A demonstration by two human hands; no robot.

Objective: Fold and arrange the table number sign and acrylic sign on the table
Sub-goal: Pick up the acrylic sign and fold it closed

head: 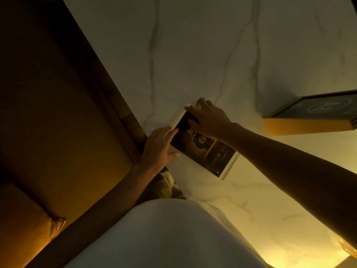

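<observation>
Both hands (pixel 183 132) apparently on sign (pixel 204 149)

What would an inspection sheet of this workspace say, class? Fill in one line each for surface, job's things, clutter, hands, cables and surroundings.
Surface: white marble-look table, dimly lit.
Job's things: dark printed sign lying near the table edge; framed sign at right, apart from it.
Clutter: nothing seen.
Hands: left hand touches the printed sign's left edge; right hand presses its far end, fingers spread.
Cables: nothing seen.
Surroundings: brown bench seat left of the table.
</observation>
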